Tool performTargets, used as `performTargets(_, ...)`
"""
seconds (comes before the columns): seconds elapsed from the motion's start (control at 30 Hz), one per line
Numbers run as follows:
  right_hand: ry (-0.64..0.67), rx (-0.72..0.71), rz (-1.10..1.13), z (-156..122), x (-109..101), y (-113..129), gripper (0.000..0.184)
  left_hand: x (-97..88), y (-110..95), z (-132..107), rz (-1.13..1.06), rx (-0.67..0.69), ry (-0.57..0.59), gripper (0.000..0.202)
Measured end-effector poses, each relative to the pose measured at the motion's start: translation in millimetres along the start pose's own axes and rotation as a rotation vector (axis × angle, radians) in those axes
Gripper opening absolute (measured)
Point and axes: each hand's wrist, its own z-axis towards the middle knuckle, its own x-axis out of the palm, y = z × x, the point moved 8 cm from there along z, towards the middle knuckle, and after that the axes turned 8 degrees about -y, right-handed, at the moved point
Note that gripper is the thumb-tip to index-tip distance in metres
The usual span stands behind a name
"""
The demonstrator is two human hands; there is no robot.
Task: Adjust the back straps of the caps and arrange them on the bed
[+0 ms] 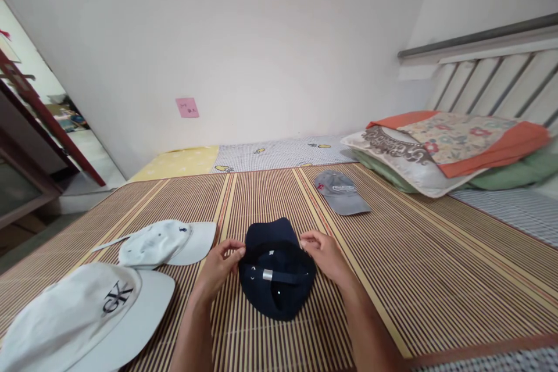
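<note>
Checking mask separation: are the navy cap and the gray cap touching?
Apart. The head view shows bare striped mat between the brim of the navy cap and the gray cap beyond it.

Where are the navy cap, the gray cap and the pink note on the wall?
Navy cap (286,277): head view, on its back strap.
Gray cap (340,189): head view, on the crown's front.
Pink note (187,107): head view, mid-sheet.
</note>
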Motion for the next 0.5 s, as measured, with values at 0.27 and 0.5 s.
performTargets(0.27, -0.051, -0.022, 0.004, 0.9, -3.9, 2.2, 0.028, -16.2, -11.2, 5.4, 0.034, 0.028, -0.236, 0.047)
performTargets(0.5, -0.103, -0.036, -0.003, 2.4, -8.9, 8.1, 0.027, -11.9, -117.0, -87.3, -0.528, 0.199, 0.008, 0.044)
